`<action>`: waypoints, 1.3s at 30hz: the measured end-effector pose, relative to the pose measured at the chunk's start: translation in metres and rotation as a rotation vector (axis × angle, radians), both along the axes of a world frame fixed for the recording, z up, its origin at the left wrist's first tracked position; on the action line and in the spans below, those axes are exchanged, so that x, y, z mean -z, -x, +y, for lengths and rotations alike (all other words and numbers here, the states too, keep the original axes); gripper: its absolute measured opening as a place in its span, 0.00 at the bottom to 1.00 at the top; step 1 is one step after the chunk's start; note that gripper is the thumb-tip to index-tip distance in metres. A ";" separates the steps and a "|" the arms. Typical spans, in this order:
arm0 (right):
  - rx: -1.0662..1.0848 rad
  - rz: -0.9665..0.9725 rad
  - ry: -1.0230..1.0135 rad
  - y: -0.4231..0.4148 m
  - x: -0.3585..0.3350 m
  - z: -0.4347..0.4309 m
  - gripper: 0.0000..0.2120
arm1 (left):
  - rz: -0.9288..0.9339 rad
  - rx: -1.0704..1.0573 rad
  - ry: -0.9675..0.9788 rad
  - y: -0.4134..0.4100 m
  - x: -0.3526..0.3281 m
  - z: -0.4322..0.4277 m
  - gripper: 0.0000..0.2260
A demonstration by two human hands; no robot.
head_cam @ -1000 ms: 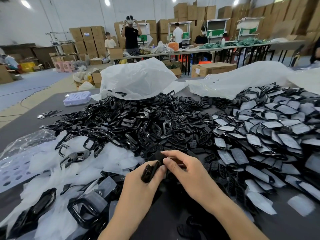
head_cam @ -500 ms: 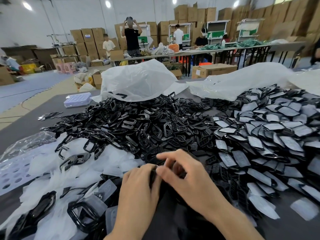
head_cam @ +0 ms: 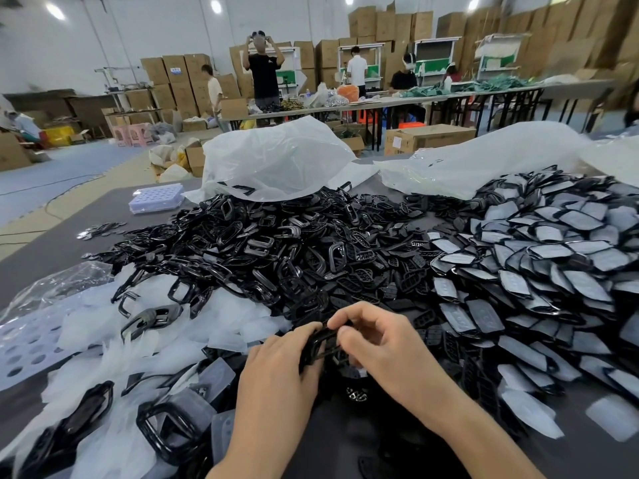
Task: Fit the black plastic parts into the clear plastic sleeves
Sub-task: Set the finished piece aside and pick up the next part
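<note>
L hand (head_cam: 280, 369) & R hand (head_cam: 382, 344) both pinch one black part (head_cam: 320, 342); pre-sleeving, I'd say. Next prob. needs a clear sleeve (head_cam: 224, 316).

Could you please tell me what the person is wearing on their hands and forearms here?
Nothing that shows. The left hand and right hand are bare, with no gloves, rings or tape visible. The left forearm and right forearm are bare down to the frame edge: no sleeve, watch or wristband.
</note>
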State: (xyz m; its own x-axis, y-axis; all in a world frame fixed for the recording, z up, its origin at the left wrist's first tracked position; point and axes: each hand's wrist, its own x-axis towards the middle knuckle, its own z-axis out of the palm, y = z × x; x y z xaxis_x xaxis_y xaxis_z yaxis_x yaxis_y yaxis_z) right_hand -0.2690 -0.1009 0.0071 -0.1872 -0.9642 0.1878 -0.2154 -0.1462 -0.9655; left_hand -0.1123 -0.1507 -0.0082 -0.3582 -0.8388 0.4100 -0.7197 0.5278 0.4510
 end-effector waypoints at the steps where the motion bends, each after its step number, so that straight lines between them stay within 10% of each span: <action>1: 0.022 -0.043 0.003 0.004 -0.001 -0.001 0.08 | 0.012 0.008 -0.011 0.000 0.000 0.000 0.09; 9: 0.209 -0.393 0.106 0.022 -0.011 -0.002 0.10 | 0.172 0.065 -0.104 -0.002 -0.003 0.005 0.29; 16: 0.088 -0.899 0.171 0.030 -0.012 -0.005 0.13 | 0.241 0.108 -0.112 -0.002 -0.003 0.005 0.25; 39: 0.105 -0.609 -0.050 0.010 0.003 -0.017 0.14 | 0.682 0.229 -0.394 -0.001 -0.011 0.004 0.10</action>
